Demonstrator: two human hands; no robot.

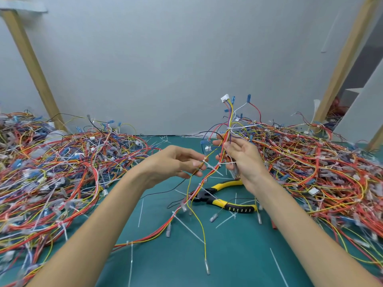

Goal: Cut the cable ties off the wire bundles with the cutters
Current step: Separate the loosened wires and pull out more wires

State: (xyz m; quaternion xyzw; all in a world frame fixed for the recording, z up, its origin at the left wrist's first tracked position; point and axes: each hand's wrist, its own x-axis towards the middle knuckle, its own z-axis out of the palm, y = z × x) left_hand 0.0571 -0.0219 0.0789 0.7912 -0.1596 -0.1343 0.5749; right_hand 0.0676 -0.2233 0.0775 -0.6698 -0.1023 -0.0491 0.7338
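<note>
Mat: green mat (228, 255), flat, strewn with white tie offcuts (141, 212).
Trailing end: the lower part of the wire bundle (211, 169) lies slantwise across the mat, running down and to the left.
Cutters: yellow-handled cutters (209, 196) lie flat on the mat, held by neither hand. The head points left and the handles splay to the right, one of them reaching under the right wrist.
Key relation: the cutters lie directly below the right hand and nearer the viewer, so the right hand is judged the closer one to take them up.
Left hand: left hand (176, 162) pinches a yellow strand (189, 189) between thumb and fingertips, at a small white tie. The other fingers are loosely spread.
Right hand: right hand (242, 160) has its fingers curled round the bundle, holding it upright with the long axis near vertical.
Cable tie: white cable tie (229, 128) girds the bundle just above the right hand's grip, still uncut.
Surroundings: wire piles at left (51, 162) and right (310, 162) flank the working gap.
Background: grey wall (165, 59), with slanting wooden posts (31, 59) at either side.
</note>
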